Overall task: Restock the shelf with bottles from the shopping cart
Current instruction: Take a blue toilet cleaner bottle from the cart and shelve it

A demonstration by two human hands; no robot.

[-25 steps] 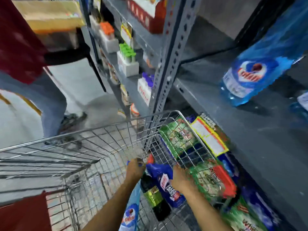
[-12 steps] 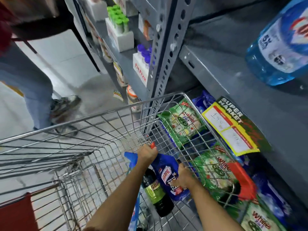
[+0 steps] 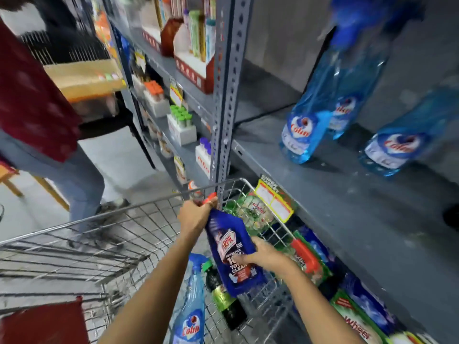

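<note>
Our left hand (image 3: 195, 217) grips the red-capped neck of the dark blue Harpic bottle (image 3: 233, 254), held above the shopping cart (image 3: 104, 234) near its right rim. Our right hand (image 3: 265, 258) clasps the bottle's labelled body. Below it in the cart lie a Colin spray bottle (image 3: 190, 311) and a dark green-labelled bottle (image 3: 224, 297). Three blue Colin bottles (image 3: 304, 127) stand on the grey shelf (image 3: 347, 194) at right.

Single head view, looking forward-down, close over cart (image 3: 139, 207), shelf (image 3: 347, 207) right.
</note>
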